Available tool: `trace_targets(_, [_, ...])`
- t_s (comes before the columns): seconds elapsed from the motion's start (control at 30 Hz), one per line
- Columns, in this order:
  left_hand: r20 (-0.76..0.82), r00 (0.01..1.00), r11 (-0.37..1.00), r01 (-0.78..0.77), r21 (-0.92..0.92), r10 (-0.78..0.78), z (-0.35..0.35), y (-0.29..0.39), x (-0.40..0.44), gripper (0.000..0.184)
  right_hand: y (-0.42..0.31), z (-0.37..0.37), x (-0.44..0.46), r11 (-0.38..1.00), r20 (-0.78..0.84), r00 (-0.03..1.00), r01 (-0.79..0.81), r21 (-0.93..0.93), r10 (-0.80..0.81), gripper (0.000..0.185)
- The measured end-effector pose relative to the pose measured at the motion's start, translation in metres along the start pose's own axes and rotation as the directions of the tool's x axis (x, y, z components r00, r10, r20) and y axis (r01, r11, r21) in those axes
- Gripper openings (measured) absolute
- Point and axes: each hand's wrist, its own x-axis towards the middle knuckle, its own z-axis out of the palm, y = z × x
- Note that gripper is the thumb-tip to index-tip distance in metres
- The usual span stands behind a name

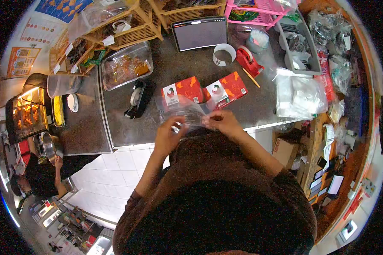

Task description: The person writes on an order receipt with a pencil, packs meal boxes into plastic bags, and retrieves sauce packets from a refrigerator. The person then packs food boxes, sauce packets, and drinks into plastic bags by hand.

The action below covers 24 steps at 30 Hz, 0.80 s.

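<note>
A clear plastic bag (193,117) is stretched between my two hands at the front edge of the dark counter. My right hand (223,123) pinches one side of it. On the other side, my left hand (171,129) has its fingers curled at the plastic, slightly blurred. Just beyond the bag lie two red and white printed boxes, the left box (186,90) partly behind the plastic and the right box (226,90) angled next to it. Whether the bag contains anything, I cannot tell.
A black tape dispenser (135,98) and a plastic tub of packets (127,67) are left. A tablet (200,34), white ring (224,55) and red tape dispenser (249,62) sit behind. Stacked plastic bags (300,94) lie right. Another person (40,174) holds a metal bowl (52,146).
</note>
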Motion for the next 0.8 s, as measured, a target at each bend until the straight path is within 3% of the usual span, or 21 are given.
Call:
trace_targets(0.07, [0.226,0.974,0.992,0.047,-0.118,-0.019,0.009,0.027,0.009,0.031,0.008,0.006,0.003,0.987,-0.014,0.99,0.142,-0.078,-0.144,0.022])
trace_targets(0.1, [0.209,0.978,0.989,0.032,-0.143,-0.001,0.016,0.03,0.009,0.029,-0.04,0.003,-0.012,0.975,0.037,0.992,0.126,-0.186,-0.121,0.018])
trace_targets(0.13, [0.196,0.979,0.983,-0.017,-0.181,0.053,0.024,0.033,0.011,0.028,-0.034,0.008,-0.017,0.988,0.035,0.988,0.146,0.042,-0.148,0.018])
trace_targets(0.17, [0.169,0.985,0.989,0.004,-0.148,0.022,0.027,0.047,0.013,0.024,-0.024,0.007,-0.013,0.981,0.036,0.981,0.191,-0.034,-0.19,0.013])
trace_targets(0.2, [0.116,0.981,0.978,-0.137,-0.158,0.156,0.04,0.023,0.016,0.023,-0.033,0.002,-0.021,0.924,-0.025,0.93,0.361,-0.128,-0.367,0.015])
trace_targets(0.23, [0.155,0.987,0.946,0.008,-0.324,0.045,0.052,0.002,0.018,0.023,-0.022,0.008,-0.018,0.937,-0.063,0.962,0.241,-0.254,-0.264,0.019])
trace_targets(0.27, [0.116,0.988,0.945,-0.061,-0.32,0.103,0.05,0.012,0.02,0.024,-0.014,0.009,-0.015,0.923,-0.061,0.934,0.337,-0.185,-0.353,0.025])
trace_targets(0.3, [0.083,0.991,0.974,-0.083,-0.211,0.103,0.043,0.023,0.02,0.026,-0.013,0.01,-0.012,0.946,-0.041,0.95,0.304,-0.108,-0.31,0.024])
trace_targets(0.37, [0.085,0.985,0.949,-0.118,-0.291,0.149,0.044,0.032,0.025,0.028,-0.008,0.001,-0.016,0.959,-0.027,0.959,0.283,-0.027,-0.284,0.023])
trace_targets(0.43, [0.101,0.981,0.977,-0.152,-0.15,0.168,0.039,0.034,0.031,0.027,-0.01,-0.003,-0.018,0.976,-0.038,0.977,0.212,0.042,-0.21,0.017])
trace_targets(0.5, [0.099,0.967,0.96,-0.217,-0.176,0.237,0.039,0.04,0.032,0.026,-0.009,-0.003,-0.019,0.979,-0.051,0.983,0.181,0.092,-0.177,0.015])
trace_targets(0.57, [0.216,0.964,0.973,-0.108,-0.206,0.152,0.038,0.052,0.032,0.022,-0.015,-0.009,-0.021,0.943,-0.117,0.942,0.325,0.072,-0.316,0.013])
trace_targets(0.7, [0.3,0.934,0.981,-0.173,-0.092,0.193,0.039,0.064,0.032,0.021,-0.042,-0.018,-0.037,0.959,-0.185,0.942,0.283,-0.012,-0.28,0.012])
trace_targets(0.73, [0.336,0.94,0.949,0.061,-0.309,0.049,0.042,0.069,0.03,0.021,-0.044,-0.019,-0.038,0.961,-0.257,0.927,0.246,-0.128,-0.272,0.014])
trace_targets(0.77, [0.403,0.91,0.821,0.303,-0.484,-0.099,0.041,0.07,0.026,0.023,-0.042,-0.015,-0.04,0.955,-0.323,0.91,0.191,-0.227,-0.259,0.017])
trace_targets(0.8, [0.367,0.929,0.918,0.11,-0.381,0.041,0.039,0.071,0.026,0.024,-0.037,-0.015,-0.041,0.924,-0.308,0.886,0.267,-0.275,-0.348,0.018])
